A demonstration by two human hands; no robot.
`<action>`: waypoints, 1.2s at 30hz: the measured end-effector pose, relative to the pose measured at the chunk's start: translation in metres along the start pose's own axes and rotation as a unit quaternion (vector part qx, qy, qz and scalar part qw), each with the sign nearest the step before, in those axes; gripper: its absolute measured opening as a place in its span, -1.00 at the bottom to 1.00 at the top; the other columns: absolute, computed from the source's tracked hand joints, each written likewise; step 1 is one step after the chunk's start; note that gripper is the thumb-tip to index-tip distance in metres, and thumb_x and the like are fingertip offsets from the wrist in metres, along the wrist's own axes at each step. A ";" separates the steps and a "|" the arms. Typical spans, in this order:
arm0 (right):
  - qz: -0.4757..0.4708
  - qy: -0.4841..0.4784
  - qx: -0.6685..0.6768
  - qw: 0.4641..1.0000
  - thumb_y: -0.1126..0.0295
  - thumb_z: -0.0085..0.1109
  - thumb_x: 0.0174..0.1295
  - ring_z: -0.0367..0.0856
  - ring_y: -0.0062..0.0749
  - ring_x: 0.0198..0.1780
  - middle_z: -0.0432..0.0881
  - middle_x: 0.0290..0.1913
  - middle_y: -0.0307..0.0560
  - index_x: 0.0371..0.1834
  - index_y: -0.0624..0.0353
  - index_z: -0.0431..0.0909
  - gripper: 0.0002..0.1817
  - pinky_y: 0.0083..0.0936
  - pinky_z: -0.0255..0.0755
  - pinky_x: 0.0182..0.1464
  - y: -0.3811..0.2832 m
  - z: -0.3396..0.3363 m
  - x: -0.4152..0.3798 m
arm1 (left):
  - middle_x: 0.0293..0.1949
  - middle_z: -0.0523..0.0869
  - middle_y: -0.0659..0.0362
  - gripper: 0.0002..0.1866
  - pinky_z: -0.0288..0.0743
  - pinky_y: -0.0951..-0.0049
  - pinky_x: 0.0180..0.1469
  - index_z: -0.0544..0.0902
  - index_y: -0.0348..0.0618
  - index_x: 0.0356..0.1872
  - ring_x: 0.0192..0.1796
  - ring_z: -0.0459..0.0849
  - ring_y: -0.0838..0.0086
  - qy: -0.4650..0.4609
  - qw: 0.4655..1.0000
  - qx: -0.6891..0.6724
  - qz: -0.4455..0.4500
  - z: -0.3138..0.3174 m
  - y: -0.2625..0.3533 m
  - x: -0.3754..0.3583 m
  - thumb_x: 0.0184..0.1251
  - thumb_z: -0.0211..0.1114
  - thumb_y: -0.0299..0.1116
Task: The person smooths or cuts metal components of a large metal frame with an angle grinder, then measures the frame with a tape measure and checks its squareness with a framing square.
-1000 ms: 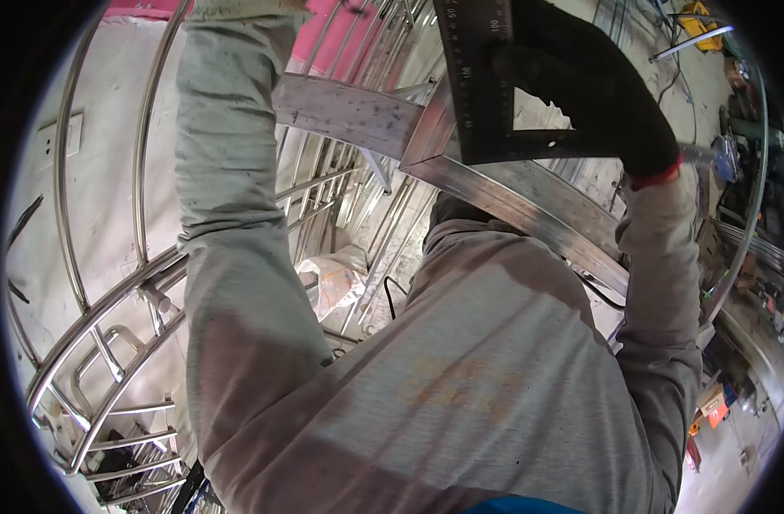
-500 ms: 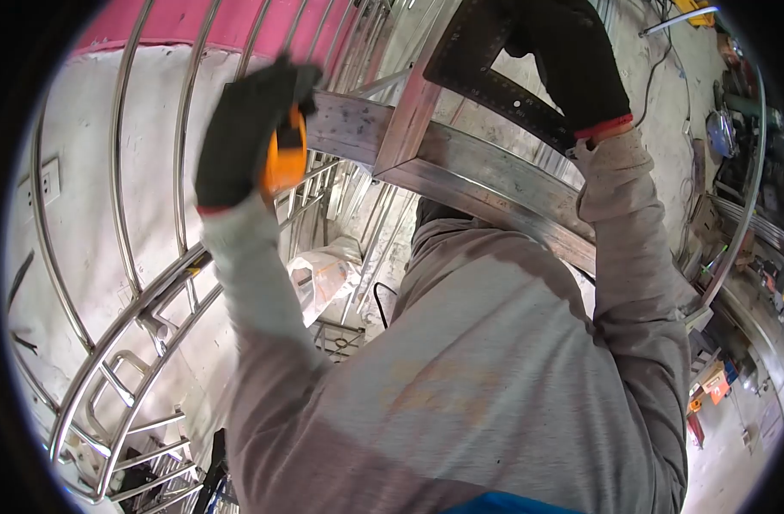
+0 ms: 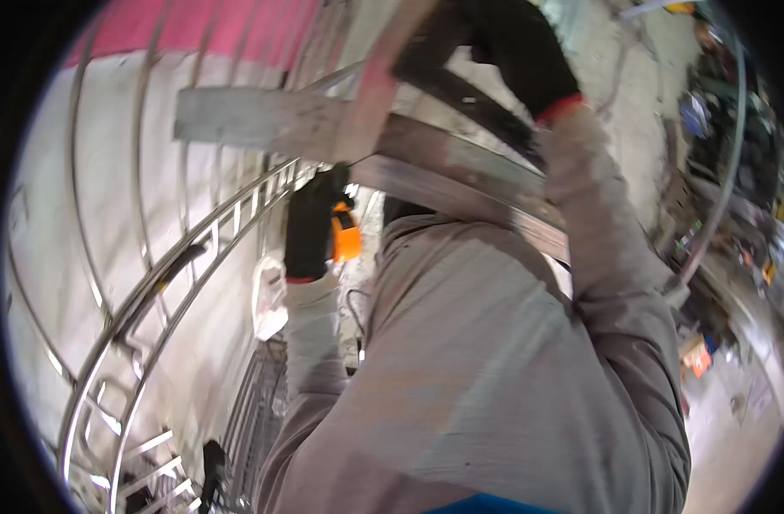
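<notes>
Pale plaster wall (image 3: 45, 214) with a pink band (image 3: 195, 30) along its top stood behind curved steel railings (image 3: 152, 291) stacked in a cluttered metal workshop, the whole scene smeared by motion blur. A person in a grey long-sleeved shirt (image 3: 486, 360) worked with both arms raised at a steel frame (image 3: 263, 120) of flat rectangular tube held overhead. The left hand (image 3: 311, 227), in a black glove with a red cuff, was curled tight around an orange tape measure (image 3: 347, 242), just under the corner where the frame's bars met. The right hand (image 3: 516, 51), gloved the same way, was closed around a dark steel square (image 3: 469, 94) pressed against the frame's upper side; one blade of the square ran down along the slanting bar (image 3: 469, 184), touching it. Any graduations or numbers on the square were too blurred to read, and no brand showed on the tape measure. Faint, worn yellowish lettering on the shirt could not be made out. A white plastic bag (image 3: 268, 300) lay on the floor beyond the left arm, beside the railings. At the right edge, well apart from the hands, the floor (image 3: 726, 428) held a jumble of tools and scraps, among them an orange object (image 3: 694, 355), all too blurred to identify.
</notes>
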State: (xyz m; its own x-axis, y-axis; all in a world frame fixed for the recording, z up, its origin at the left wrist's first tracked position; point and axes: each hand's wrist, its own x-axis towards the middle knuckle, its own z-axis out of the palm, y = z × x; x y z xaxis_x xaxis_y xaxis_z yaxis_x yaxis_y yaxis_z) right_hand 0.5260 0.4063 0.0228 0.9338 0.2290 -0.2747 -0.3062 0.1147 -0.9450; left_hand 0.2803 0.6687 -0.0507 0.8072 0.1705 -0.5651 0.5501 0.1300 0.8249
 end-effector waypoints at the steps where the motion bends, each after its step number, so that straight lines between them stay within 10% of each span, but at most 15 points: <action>1: -0.005 0.003 0.020 1.000 0.22 0.25 0.54 0.56 -0.52 -0.48 0.62 -0.41 -0.25 -0.17 0.12 0.67 -0.79 -0.50 0.49 -0.41 0.015 -0.003 0.005 | -0.39 0.73 0.24 -0.66 0.50 0.47 -0.29 0.79 -0.19 -0.01 -0.39 0.65 0.61 0.006 0.998 -0.055 -0.010 0.001 -0.002 0.002 0.64 0.31 -0.09; 3: -0.024 -0.049 0.112 0.992 0.26 0.23 0.53 0.58 -0.52 -0.51 0.62 -0.44 -0.26 -0.18 0.12 0.68 -0.82 -0.52 0.51 -0.43 0.053 -0.009 0.022 | -0.34 0.74 0.27 -0.65 0.50 0.47 -0.27 0.79 -0.20 0.13 -0.35 0.64 0.61 0.014 0.997 -0.046 -0.052 -0.002 0.005 0.002 0.59 0.35 -0.14; 4: -0.101 -0.062 -0.277 0.954 0.48 0.44 0.21 0.76 -0.38 -0.27 0.73 -0.35 -0.17 -0.17 0.14 0.79 -0.87 -0.42 0.64 -0.27 0.050 -0.018 0.023 | -0.32 0.73 0.28 -0.61 0.49 0.48 -0.27 0.78 -0.21 0.19 -0.32 0.64 0.61 0.015 0.999 -0.035 -0.036 0.002 0.013 -0.001 0.58 0.36 -0.13; 7: -0.458 0.051 -0.584 0.668 0.27 0.38 0.01 0.69 -0.04 -0.28 0.72 -0.45 -0.11 -0.56 0.01 0.72 -0.88 -0.07 0.59 -0.11 0.084 -0.005 0.049 | -0.39 0.68 0.28 -0.68 0.46 0.53 -0.37 0.75 -0.17 0.00 -0.45 0.60 0.62 0.043 0.996 -0.073 -0.031 0.003 0.004 0.004 0.60 0.36 -0.10; 13: -0.306 0.130 -0.515 0.790 0.26 0.22 0.15 0.80 -0.10 -0.25 0.75 -0.44 -0.07 -0.54 0.01 0.74 -0.81 -0.15 0.61 -0.17 0.105 0.019 0.035 | -0.51 0.58 0.34 -0.58 0.45 0.52 -0.49 0.61 0.02 -0.28 -0.55 0.56 0.60 -0.002 0.996 0.003 -0.089 0.004 0.019 0.009 0.63 0.30 0.13; 15: -0.187 0.119 -0.244 0.944 0.25 0.21 0.16 0.78 -0.09 -0.26 0.75 -0.43 -0.12 -0.54 -0.03 0.74 -0.81 -0.12 0.61 -0.16 0.083 0.016 0.014 | -0.50 0.56 0.35 -0.56 0.43 0.53 -0.48 0.59 0.02 -0.30 -0.54 0.55 0.61 -0.018 0.995 0.011 -0.097 0.007 0.024 0.007 0.61 0.31 0.16; 21: -0.259 0.112 -0.581 0.764 0.22 0.23 0.15 0.75 -0.04 -0.26 0.75 -0.42 -0.12 -0.54 -0.04 0.74 -0.81 -0.12 0.60 -0.14 0.115 0.027 0.032 | -0.51 0.45 0.38 -0.52 0.31 0.54 -0.42 0.55 0.01 -0.33 -0.51 0.43 0.59 0.012 0.998 0.047 -0.048 0.013 0.024 0.005 0.63 0.28 0.18; 27: -0.213 0.158 -0.405 0.875 0.17 0.27 0.11 0.74 0.01 -0.21 0.75 -0.41 -0.07 -0.57 0.01 0.72 -0.78 -0.13 0.60 -0.10 0.160 0.023 0.047 | -0.47 0.61 0.32 -0.57 0.49 0.50 -0.46 0.64 0.00 -0.23 -0.51 0.60 0.57 0.007 0.997 0.005 -0.075 0.001 0.012 0.012 0.66 0.24 0.14; 30: -0.398 0.041 -0.519 0.756 0.24 0.33 0.06 0.73 -0.12 -0.21 0.74 -0.40 -0.15 -0.55 -0.13 0.71 -0.91 -0.11 0.59 -0.13 0.146 -0.001 0.029 | -0.33 0.68 0.31 -0.63 0.53 0.50 -0.26 0.74 -0.22 0.16 -0.33 0.65 0.60 -0.007 0.999 -0.032 -0.007 -0.015 -0.015 0.016 0.68 0.23 -0.13; 32: -0.400 -0.015 -0.497 0.769 0.35 0.44 -0.05 0.73 -0.21 -0.20 0.77 -0.33 -0.23 -0.44 -0.15 0.73 -0.90 -0.20 0.57 -0.05 0.123 -0.010 0.011 | -0.25 0.79 0.25 -0.68 0.56 0.48 -0.19 0.79 -0.26 0.13 -0.27 0.71 0.57 -0.036 0.999 -0.011 0.032 -0.014 -0.009 0.013 0.58 0.33 -0.25; 36: 0.000 -0.043 -0.149 0.988 0.28 0.32 0.40 0.67 -0.46 -0.36 0.68 -0.37 -0.23 -0.19 0.14 0.72 -0.84 -0.43 0.56 -0.26 0.111 -0.003 -0.007 | -0.45 0.65 0.29 -0.65 0.45 0.53 -0.30 0.71 -0.11 -0.28 -0.41 0.59 0.63 -0.002 0.990 0.137 0.017 0.003 0.017 0.008 0.62 0.32 -0.06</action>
State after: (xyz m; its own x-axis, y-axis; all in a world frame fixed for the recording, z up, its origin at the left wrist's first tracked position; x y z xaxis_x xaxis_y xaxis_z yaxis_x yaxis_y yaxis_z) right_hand 0.4858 0.4140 -0.0805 0.9106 0.3121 -0.2708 -0.2265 -0.1713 -0.9588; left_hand 0.2966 0.6695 -0.0416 0.8269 0.1662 -0.5372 0.5594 -0.1452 0.8161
